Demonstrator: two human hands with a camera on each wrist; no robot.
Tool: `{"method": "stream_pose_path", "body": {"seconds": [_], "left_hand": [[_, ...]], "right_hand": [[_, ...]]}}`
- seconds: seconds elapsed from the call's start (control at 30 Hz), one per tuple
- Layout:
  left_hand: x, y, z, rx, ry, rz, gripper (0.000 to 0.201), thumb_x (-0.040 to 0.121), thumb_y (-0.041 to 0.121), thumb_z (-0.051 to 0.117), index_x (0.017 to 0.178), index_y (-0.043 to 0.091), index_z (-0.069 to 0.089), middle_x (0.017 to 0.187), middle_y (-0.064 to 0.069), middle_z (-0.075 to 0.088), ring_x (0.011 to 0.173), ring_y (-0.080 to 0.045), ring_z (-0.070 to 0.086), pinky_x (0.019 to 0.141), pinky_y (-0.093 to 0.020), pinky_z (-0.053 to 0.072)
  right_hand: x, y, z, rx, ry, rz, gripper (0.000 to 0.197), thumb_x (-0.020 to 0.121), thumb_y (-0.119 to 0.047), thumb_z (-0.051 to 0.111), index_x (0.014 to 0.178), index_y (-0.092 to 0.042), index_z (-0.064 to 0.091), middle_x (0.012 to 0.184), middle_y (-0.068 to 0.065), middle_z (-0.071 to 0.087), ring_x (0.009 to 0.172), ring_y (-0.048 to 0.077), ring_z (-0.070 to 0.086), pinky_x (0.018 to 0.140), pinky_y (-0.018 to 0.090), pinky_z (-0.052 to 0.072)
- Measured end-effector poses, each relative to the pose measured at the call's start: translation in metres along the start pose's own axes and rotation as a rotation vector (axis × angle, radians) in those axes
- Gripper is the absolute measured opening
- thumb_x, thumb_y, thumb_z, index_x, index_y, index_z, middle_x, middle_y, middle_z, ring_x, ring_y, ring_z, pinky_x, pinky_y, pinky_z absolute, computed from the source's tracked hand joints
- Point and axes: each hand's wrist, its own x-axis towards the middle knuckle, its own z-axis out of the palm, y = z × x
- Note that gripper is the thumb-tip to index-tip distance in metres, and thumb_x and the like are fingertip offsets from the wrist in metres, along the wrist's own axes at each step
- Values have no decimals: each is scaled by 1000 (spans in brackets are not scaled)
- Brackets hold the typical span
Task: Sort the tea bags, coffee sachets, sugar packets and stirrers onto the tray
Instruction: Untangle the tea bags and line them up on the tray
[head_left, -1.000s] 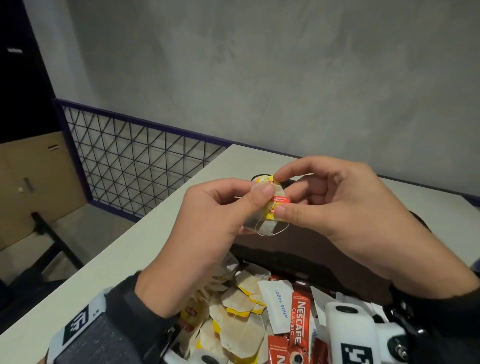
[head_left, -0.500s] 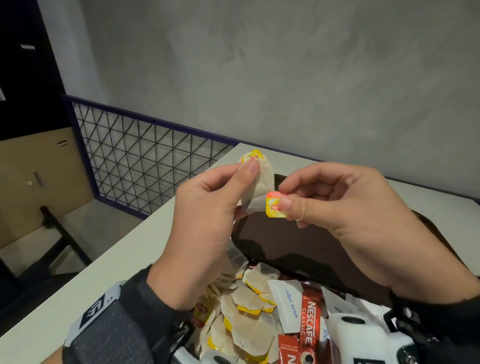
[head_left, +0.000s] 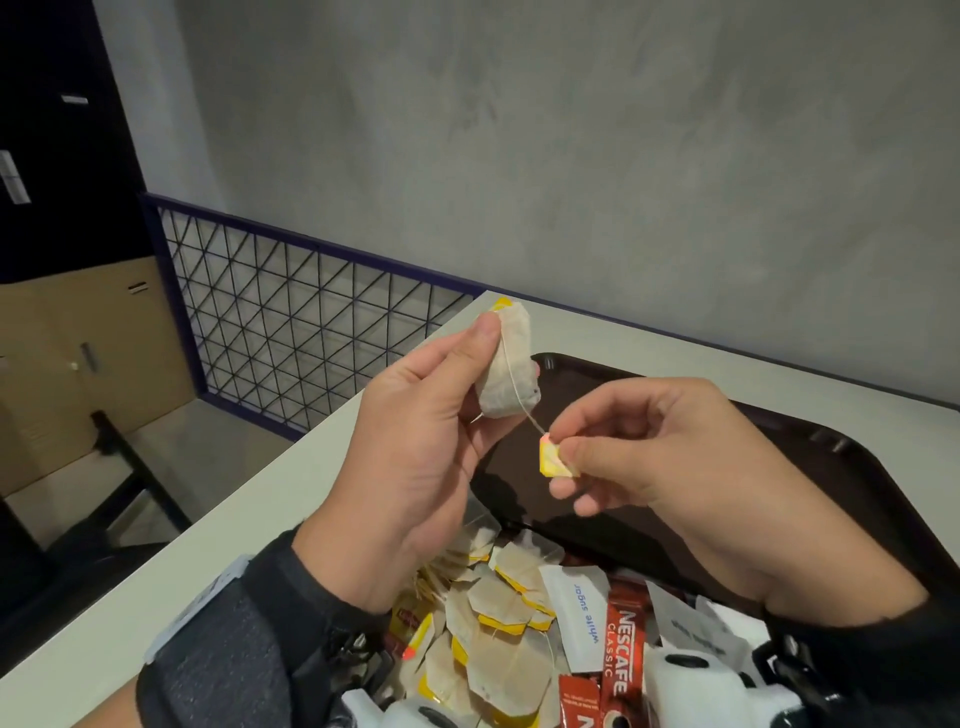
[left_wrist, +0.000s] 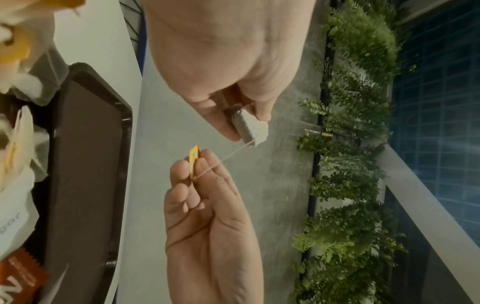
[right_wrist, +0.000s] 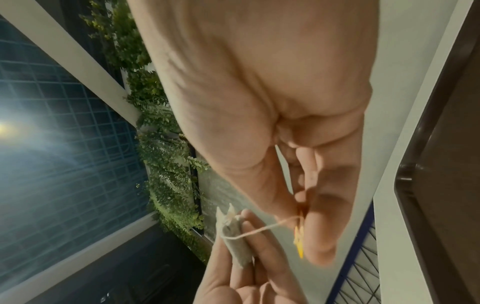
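Tea bag (head_left: 508, 366) held in the air above the far left corner of the tray (head_left: 810, 467), pinched between thumb and fingers of the left hand (head_left: 415, 457). Its string (head_left: 522, 410) runs taut down to the yellow tag (head_left: 556, 460), pinched by thumb and forefinger of the right hand (head_left: 670, 467). Hands sit close together, not touching. Below them, at the tray's near edge: a loose pile of tea bags (head_left: 498, 639), a white sugar packet (head_left: 584, 618) and a red coffee sachet (head_left: 623, 649). Tray rests on the pale worktop (head_left: 218, 561).

white table (head_left: 291, 499) | on it: dark brown tray (head_left: 810, 457), sachet pile (head_left: 519, 623)
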Motion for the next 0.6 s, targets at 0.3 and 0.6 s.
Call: {"method": "stream_pose_path", "body": {"seconds": [0.3, 0.6], "left_hand": [[1, -8, 1, 76, 22, 68, 20, 86, 29, 72, 91, 14, 85, 93, -4, 79, 80, -16, 73, 63, -27, 60], [-1, -5, 2, 8, -26, -128, 25, 87, 32, 71, 90, 10, 81, 80, -7, 74, 65, -10, 71, 46, -19, 53]], "right_hand": [[-4, 3, 19, -172, -128, 71, 9, 89, 3, 71, 85, -4, 74, 73, 22, 72, 57, 23, 69, 64, 35, 63], [7, 1, 2, 19, 303, -128, 32, 87, 3, 73, 104, -24, 70, 80, 2, 75, 74, 22, 71, 69, 31, 57]]}}
